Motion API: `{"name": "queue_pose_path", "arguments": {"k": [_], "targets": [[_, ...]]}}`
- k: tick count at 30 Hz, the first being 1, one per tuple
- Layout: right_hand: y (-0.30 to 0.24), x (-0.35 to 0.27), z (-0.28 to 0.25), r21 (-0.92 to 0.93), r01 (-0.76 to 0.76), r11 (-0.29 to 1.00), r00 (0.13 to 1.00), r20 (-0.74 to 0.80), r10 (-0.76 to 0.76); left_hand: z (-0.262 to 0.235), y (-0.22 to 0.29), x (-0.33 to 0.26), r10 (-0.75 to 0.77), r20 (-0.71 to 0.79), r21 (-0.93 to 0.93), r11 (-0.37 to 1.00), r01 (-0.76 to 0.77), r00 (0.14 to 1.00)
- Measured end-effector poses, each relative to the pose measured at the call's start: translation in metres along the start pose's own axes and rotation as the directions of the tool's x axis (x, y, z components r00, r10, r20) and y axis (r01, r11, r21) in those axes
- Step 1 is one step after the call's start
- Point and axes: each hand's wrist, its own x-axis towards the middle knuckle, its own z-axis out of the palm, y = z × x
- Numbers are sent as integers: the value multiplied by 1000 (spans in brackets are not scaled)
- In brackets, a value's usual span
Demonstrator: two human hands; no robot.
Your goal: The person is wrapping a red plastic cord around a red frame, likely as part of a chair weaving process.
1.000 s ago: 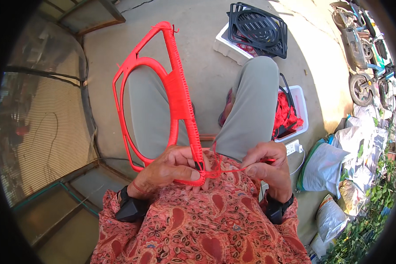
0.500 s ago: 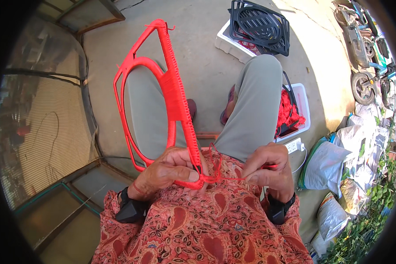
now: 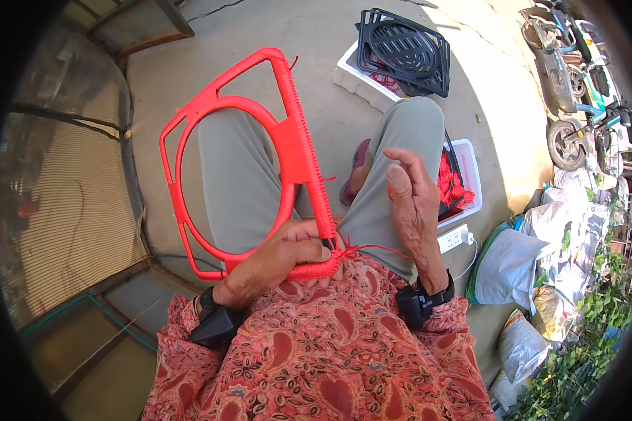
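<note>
Across the centre of the frame, a red square frame [image 3: 260, 161] with a ring inside stood tilted over the seated person's knees, its lower corner braced against the lap so the wrapped edge faced up. Below it, the left hand [image 3: 277, 256] was clenched round that lower corner, steadying it. Right of centre, the right hand [image 3: 414, 203] was lifted with fingers loosely spread, a thin red cord [image 3: 376, 247] running taut from the corner toward it; whether the fingers pinched it I cannot tell.
</note>
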Motion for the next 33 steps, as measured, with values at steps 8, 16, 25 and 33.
{"name": "queue_pose_path", "arguments": {"k": [8, 16, 25, 33], "targets": [[24, -14, -10, -216, 436, 874, 880, 304, -364, 2, 7, -2, -8, -2, 50, 999, 8, 1000], [32, -24, -12, -507, 468, 724, 884, 260, -390, -6, -4, 5, 15, 18, -14, 1000, -15, 1000], [38, -25, -18, -562, 462, 686, 886, 255, -387, -8, -4, 8, 50, 54, -103, 994, -44, 997], [30, -20, -12, -277, 316, 908, 948, 123, -293, 2, 1, 8, 77, 60, -115, 991, -70, 995]]}}
